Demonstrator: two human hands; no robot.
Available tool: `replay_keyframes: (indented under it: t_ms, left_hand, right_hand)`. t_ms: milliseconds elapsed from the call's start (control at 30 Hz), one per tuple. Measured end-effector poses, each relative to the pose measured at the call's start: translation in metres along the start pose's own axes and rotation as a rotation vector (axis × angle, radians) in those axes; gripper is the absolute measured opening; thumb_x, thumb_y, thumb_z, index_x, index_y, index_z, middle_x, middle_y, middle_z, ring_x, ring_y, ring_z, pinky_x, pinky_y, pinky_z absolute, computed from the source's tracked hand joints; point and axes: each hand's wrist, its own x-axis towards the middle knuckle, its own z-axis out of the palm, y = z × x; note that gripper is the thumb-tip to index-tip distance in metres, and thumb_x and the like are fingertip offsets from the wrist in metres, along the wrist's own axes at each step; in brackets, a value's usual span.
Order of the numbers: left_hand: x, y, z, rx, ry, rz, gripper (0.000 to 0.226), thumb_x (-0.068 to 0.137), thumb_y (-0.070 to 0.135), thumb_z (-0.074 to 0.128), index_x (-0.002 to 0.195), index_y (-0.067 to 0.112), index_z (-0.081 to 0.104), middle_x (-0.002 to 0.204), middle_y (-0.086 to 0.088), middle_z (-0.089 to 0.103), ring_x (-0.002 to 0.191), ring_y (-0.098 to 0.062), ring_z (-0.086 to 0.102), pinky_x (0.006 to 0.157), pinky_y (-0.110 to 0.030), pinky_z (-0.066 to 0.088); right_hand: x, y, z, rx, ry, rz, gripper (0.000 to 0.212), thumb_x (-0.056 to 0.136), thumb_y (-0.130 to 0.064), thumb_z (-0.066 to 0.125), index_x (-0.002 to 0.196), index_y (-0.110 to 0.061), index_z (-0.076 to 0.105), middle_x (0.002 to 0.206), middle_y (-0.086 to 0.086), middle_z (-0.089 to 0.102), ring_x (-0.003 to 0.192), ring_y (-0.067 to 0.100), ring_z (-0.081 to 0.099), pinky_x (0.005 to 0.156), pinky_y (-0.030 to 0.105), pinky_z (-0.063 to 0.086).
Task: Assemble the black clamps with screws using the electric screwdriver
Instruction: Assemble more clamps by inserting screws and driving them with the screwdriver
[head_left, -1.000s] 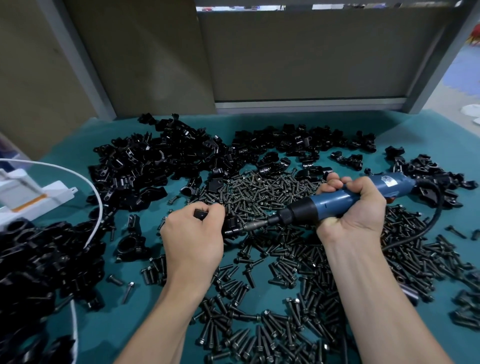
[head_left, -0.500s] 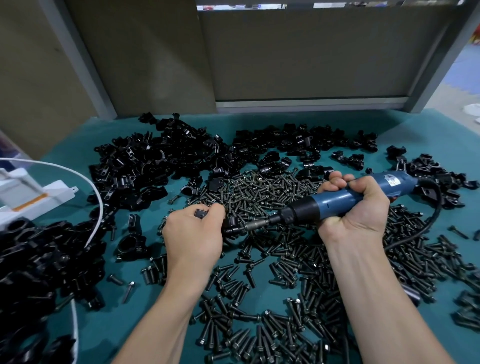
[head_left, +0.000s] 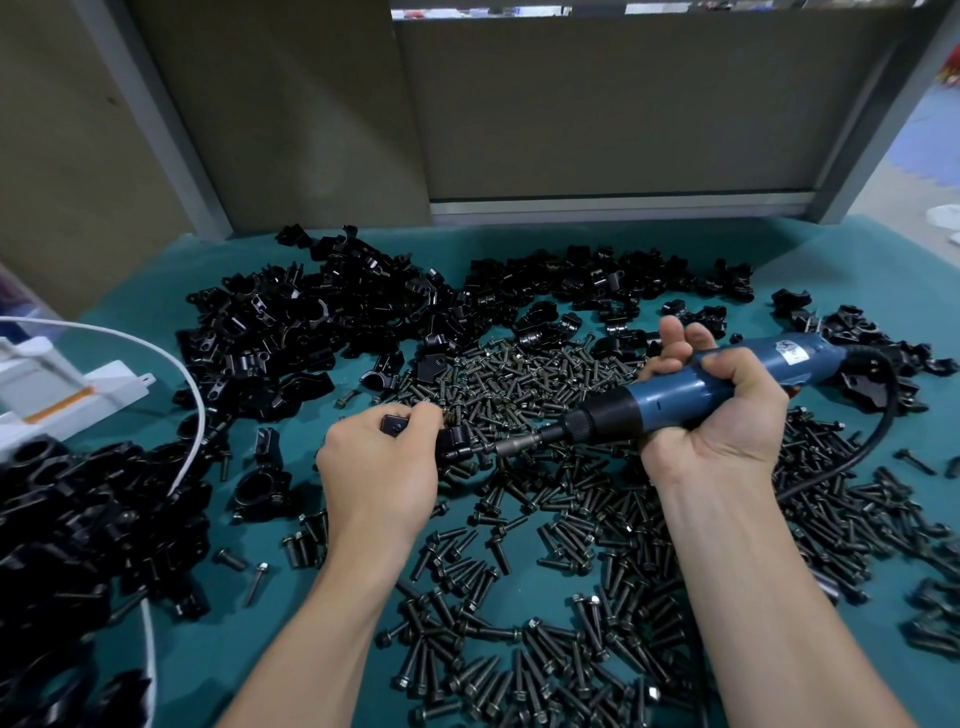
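My left hand (head_left: 382, 470) grips a black clamp (head_left: 454, 441) just above the green mat; most of the clamp is hidden under my fingers. My right hand (head_left: 719, 405) is wrapped round the blue electric screwdriver (head_left: 691, 389), which lies nearly level and points left. Its metal bit (head_left: 517, 446) meets the right side of the held clamp. Dark screws (head_left: 524, 374) lie in a wide heap under and behind both hands. Loose black clamps (head_left: 311, 322) are piled at the back left.
A green mat (head_left: 218, 623) covers the table. More clamps lie at the far left (head_left: 57, 499) and at the right (head_left: 883, 353). A white box (head_left: 67, 395) with a white cable (head_left: 192, 374) sits at the left. The screwdriver's black cord (head_left: 857, 462) loops right.
Hardly anything has moved. Both hands keep their hold, with the screwdriver's bit still at the clamp. My right index and middle fingers now stick up a little more from the tool.
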Motion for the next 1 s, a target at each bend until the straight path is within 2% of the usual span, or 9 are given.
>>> replay_keyframes:
  t_ms: [100, 167, 267, 367, 433, 500, 600, 800, 1000]
  left_hand:
    - [0.000, -0.002, -0.001, -0.031, 0.018, -0.043, 0.030, 0.081, 0.031, 0.065, 0.068, 0.004, 0.064, 0.049, 0.002, 0.045, 0.046, -0.016, 0.034, 0.044, -0.026, 0.026]
    - [0.001, -0.002, -0.002, -0.129, 0.054, -0.110, 0.027, 0.083, 0.029, 0.065, 0.066, 0.007, 0.067, 0.052, -0.004, 0.059, 0.047, -0.017, 0.047, 0.048, -0.028, 0.037]
    - [0.003, 0.003, -0.004, -0.414, 0.076, -0.244, 0.021, 0.092, 0.016, 0.063, 0.079, 0.003, 0.072, 0.076, -0.016, 0.076, 0.059, -0.024, 0.073, 0.048, -0.030, 0.054]
    - [0.004, 0.010, -0.005, -0.576, 0.050, -0.305, 0.017, 0.096, 0.009, 0.060, 0.090, -0.005, 0.069, 0.092, -0.027, 0.076, 0.070, -0.034, 0.078, 0.046, -0.028, 0.057]
    - [0.002, 0.012, -0.004, -0.570, 0.038, -0.291, 0.017, 0.096, 0.007, 0.059, 0.086, -0.003, 0.068, 0.092, -0.029, 0.075, 0.070, -0.034, 0.078, 0.045, -0.028, 0.056]
    - [0.000, 0.013, -0.003, -0.552, 0.030, -0.268, 0.017, 0.095, 0.006, 0.058, 0.083, -0.003, 0.068, 0.087, -0.027, 0.075, 0.069, -0.034, 0.078, 0.044, -0.028, 0.056]
    - [-0.001, 0.014, -0.003, -0.535, 0.023, -0.245, 0.018, 0.095, 0.005, 0.058, 0.083, -0.004, 0.068, 0.080, -0.023, 0.075, 0.069, -0.035, 0.078, 0.045, -0.028, 0.056]
    - [0.000, 0.014, -0.003, -0.551, 0.028, -0.249, 0.018, 0.093, 0.005, 0.058, 0.079, -0.002, 0.067, 0.079, -0.023, 0.075, 0.068, -0.035, 0.077, 0.045, -0.028, 0.056]
    - [0.001, 0.013, -0.002, -0.545, 0.021, -0.249, 0.016, 0.093, 0.005, 0.059, 0.082, -0.003, 0.068, 0.080, -0.023, 0.076, 0.068, -0.035, 0.078, 0.046, -0.028, 0.056]
  right_hand:
    - [0.001, -0.003, -0.001, -0.025, 0.013, 0.005, 0.017, 0.087, 0.002, 0.043, 0.092, -0.005, 0.057, 0.101, 0.017, 0.071, 0.062, 0.015, 0.060, 0.064, 0.023, 0.051]
    - [0.001, -0.002, 0.001, -0.097, 0.013, 0.017, 0.016, 0.084, 0.003, 0.044, 0.089, -0.006, 0.056, 0.098, 0.016, 0.069, 0.062, 0.015, 0.058, 0.062, 0.023, 0.051]
    - [-0.002, 0.002, 0.005, -0.217, -0.022, 0.074, 0.011, 0.083, -0.002, 0.052, 0.092, -0.008, 0.054, 0.099, 0.017, 0.067, 0.063, 0.016, 0.056, 0.059, 0.024, 0.051]
    - [-0.005, 0.005, 0.006, -0.239, -0.046, 0.174, 0.032, 0.089, -0.038, 0.064, 0.102, -0.010, 0.054, 0.106, 0.018, 0.071, 0.066, 0.021, 0.058, 0.063, 0.028, 0.051]
    - [-0.007, 0.005, 0.006, -0.246, -0.044, 0.222, 0.052, 0.088, -0.061, 0.062, 0.103, -0.011, 0.057, 0.110, 0.018, 0.073, 0.069, 0.024, 0.058, 0.067, 0.032, 0.051]
    - [-0.007, 0.004, 0.005, -0.245, -0.048, 0.254, 0.060, 0.089, -0.071, 0.056, 0.099, -0.012, 0.060, 0.112, 0.017, 0.074, 0.069, 0.025, 0.058, 0.068, 0.034, 0.050]
    - [-0.007, 0.002, 0.003, -0.230, -0.041, 0.266, 0.060, 0.091, -0.071, 0.053, 0.094, -0.012, 0.061, 0.110, 0.016, 0.073, 0.067, 0.024, 0.057, 0.065, 0.032, 0.051]
    - [-0.002, 0.007, 0.004, -0.274, -0.019, 0.187, 0.058, 0.100, -0.065, 0.046, 0.117, -0.011, 0.062, 0.109, 0.015, 0.072, 0.071, 0.025, 0.061, 0.067, 0.034, 0.054]
    - [-0.001, 0.009, 0.000, -0.245, -0.007, 0.166, 0.050, 0.102, -0.058, 0.045, 0.116, -0.011, 0.059, 0.109, 0.013, 0.072, 0.071, 0.026, 0.060, 0.070, 0.035, 0.052]
